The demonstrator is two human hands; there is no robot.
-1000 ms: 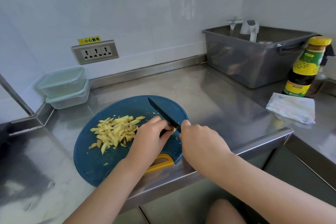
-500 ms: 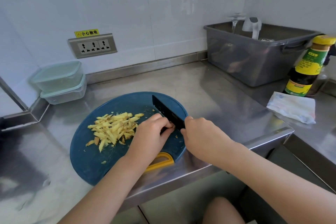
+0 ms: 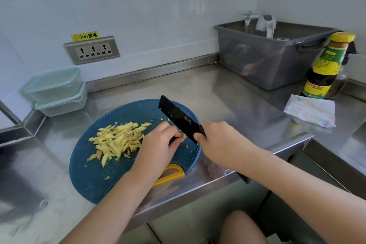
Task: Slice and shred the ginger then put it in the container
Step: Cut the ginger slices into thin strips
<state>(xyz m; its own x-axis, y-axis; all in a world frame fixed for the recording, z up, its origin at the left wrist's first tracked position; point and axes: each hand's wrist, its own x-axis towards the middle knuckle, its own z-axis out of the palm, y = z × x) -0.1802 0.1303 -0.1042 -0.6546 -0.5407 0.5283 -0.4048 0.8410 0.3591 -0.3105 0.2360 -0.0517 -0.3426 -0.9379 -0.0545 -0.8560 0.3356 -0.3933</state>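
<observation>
Ginger shreds (image 3: 118, 140) are piled on the blue cutting board (image 3: 95, 180). A small ginger piece (image 3: 183, 135) is pinched under the curled fingers of the left hand (image 3: 160, 144), just beside the black knife (image 3: 178, 118), whose handle is gripped by the right hand (image 3: 219, 144).

2 bare hands: left hand (image 3: 158, 144) and right hand (image 3: 217, 142), fingers short, knuckles softly rounded. Behind the left hand, a bare left forearm (image 3: 111, 200), smooth, uncovered along its whole visible length. Behind the right hand, a bare right forearm (image 3: 297, 182), equally uncovered out to the edge of view. Below the right hand, a bare rounded knee (image 3: 242, 228).
</observation>
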